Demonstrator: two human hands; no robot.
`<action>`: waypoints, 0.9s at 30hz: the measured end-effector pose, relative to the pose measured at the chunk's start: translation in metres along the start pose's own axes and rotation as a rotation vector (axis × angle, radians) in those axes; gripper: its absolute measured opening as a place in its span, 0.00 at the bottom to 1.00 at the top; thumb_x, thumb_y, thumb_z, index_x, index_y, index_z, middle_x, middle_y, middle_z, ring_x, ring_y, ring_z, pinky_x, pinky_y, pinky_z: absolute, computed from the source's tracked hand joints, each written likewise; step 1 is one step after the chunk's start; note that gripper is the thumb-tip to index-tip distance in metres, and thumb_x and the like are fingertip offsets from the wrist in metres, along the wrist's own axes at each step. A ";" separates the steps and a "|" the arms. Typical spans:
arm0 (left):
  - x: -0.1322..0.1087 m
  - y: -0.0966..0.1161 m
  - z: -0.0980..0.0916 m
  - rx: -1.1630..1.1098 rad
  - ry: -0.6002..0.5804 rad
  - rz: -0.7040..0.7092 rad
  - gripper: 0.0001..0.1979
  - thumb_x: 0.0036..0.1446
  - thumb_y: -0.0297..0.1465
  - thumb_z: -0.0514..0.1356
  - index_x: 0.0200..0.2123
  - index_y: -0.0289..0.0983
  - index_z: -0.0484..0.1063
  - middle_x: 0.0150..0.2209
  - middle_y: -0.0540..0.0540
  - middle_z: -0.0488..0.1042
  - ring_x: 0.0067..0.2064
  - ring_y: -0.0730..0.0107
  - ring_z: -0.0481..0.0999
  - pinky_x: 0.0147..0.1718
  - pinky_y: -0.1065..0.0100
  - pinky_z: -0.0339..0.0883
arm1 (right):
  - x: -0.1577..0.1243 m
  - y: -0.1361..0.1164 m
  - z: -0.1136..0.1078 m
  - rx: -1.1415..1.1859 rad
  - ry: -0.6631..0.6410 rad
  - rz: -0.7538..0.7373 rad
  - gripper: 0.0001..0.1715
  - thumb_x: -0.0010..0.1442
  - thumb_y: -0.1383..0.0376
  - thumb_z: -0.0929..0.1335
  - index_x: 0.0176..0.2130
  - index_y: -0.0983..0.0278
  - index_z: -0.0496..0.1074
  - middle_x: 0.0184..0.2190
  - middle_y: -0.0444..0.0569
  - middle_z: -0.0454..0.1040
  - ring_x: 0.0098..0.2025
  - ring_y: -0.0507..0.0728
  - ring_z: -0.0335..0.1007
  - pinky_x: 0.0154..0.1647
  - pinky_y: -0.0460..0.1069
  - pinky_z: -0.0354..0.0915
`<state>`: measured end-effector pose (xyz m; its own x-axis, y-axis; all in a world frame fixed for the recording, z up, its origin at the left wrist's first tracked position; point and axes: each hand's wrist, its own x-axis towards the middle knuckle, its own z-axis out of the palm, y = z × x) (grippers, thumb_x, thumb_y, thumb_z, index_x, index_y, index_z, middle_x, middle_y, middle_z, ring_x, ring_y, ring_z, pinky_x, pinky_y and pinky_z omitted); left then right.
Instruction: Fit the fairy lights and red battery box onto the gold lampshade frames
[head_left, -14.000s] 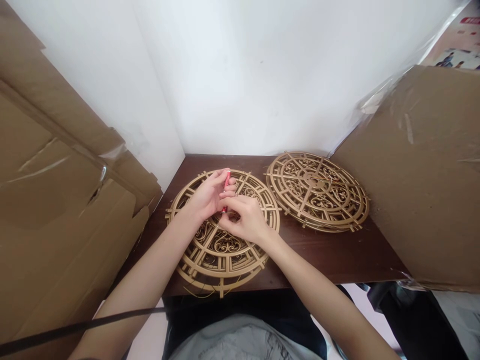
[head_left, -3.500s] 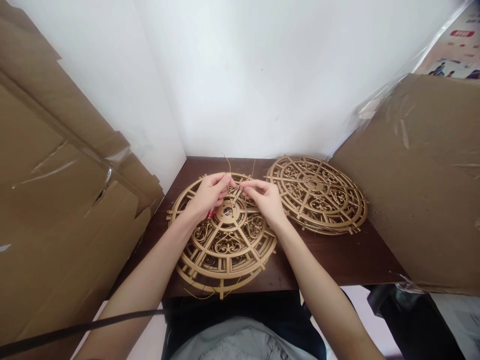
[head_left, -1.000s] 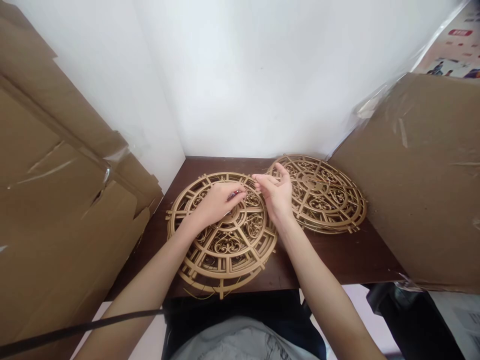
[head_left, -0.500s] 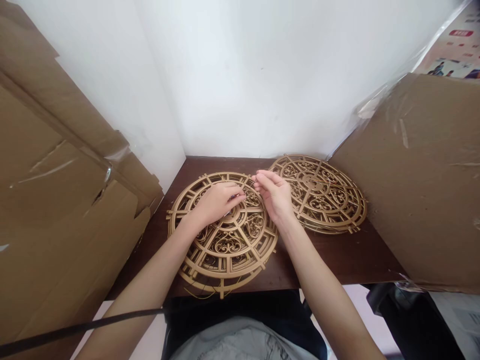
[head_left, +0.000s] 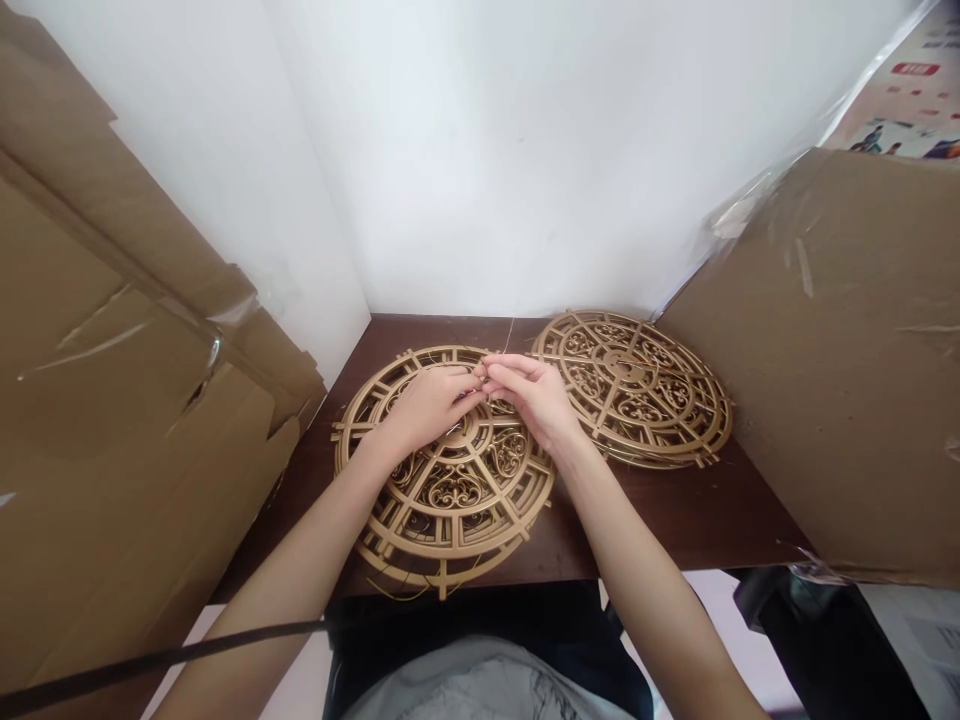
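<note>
A stack of round gold openwork panels [head_left: 454, 549], with scrollwork between their spokes, lies on the dark table in front of me. Over its upper part, my left hand [head_left: 429, 408] is closed with thumb and fingertips pinched together. My right hand [head_left: 538, 398] meets it there, its thumb and fingers also in a pinch. A thin wire or thread [head_left: 511, 335] rises from between the fingertips toward the wall. Whatever the left fingertips grip is too small and covered to make out.
A second stack of similar gold panels [head_left: 621, 370] lies to the back right. Cardboard sheets [head_left: 90, 400] stand on the left, and another cardboard panel [head_left: 840, 380] on the right. Behind the brown table [head_left: 675, 520] is a white wall [head_left: 510, 180]. A dark strap [head_left: 187, 652] crosses at lower left.
My right hand has moved left and slightly down, so its fingertips now meet those of my left hand. The thin strand now shows above them. My left hand has barely moved.
</note>
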<state>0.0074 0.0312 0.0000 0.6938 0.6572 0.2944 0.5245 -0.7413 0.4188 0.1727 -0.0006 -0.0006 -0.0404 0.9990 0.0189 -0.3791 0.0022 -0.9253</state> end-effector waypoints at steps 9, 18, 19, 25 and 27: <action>0.000 -0.003 0.001 0.019 -0.013 0.003 0.14 0.63 0.35 0.49 0.35 0.36 0.73 0.38 0.44 0.76 0.40 0.64 0.74 0.40 0.64 0.65 | 0.001 0.002 0.000 0.013 -0.021 -0.009 0.15 0.43 0.66 0.77 0.35 0.66 0.78 0.31 0.47 0.79 0.31 0.50 0.74 0.36 0.45 0.70; -0.003 -0.007 -0.006 -0.033 -0.060 -0.035 0.12 0.60 0.36 0.53 0.41 0.38 0.73 0.38 0.45 0.75 0.38 0.65 0.72 0.37 0.65 0.63 | 0.002 0.001 0.000 0.007 0.045 -0.020 0.10 0.47 0.63 0.75 0.32 0.65 0.78 0.29 0.46 0.78 0.29 0.48 0.72 0.33 0.43 0.69; -0.003 -0.007 -0.008 -0.048 -0.077 -0.032 0.12 0.59 0.37 0.55 0.40 0.38 0.73 0.37 0.45 0.74 0.37 0.65 0.72 0.36 0.66 0.63 | 0.002 0.001 0.000 0.009 0.052 -0.025 0.10 0.47 0.62 0.75 0.32 0.65 0.78 0.29 0.46 0.78 0.29 0.48 0.71 0.33 0.43 0.69; -0.004 -0.007 -0.017 -0.149 -0.144 -0.045 0.13 0.54 0.39 0.61 0.39 0.38 0.73 0.37 0.46 0.73 0.36 0.67 0.70 0.32 0.68 0.62 | 0.001 0.001 0.000 0.023 0.063 -0.065 0.10 0.48 0.63 0.74 0.33 0.65 0.77 0.28 0.46 0.78 0.28 0.47 0.71 0.32 0.42 0.69; -0.004 -0.008 -0.017 -0.161 -0.151 -0.057 0.13 0.53 0.38 0.61 0.40 0.38 0.73 0.37 0.46 0.73 0.36 0.67 0.70 0.32 0.68 0.62 | 0.001 0.000 0.000 0.026 0.069 -0.079 0.10 0.48 0.64 0.74 0.33 0.65 0.77 0.29 0.45 0.78 0.28 0.48 0.71 0.32 0.43 0.69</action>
<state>-0.0077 0.0366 0.0104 0.7376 0.6606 0.1398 0.4876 -0.6644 0.5665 0.1730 0.0005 -0.0004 0.0542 0.9965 0.0640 -0.4021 0.0804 -0.9121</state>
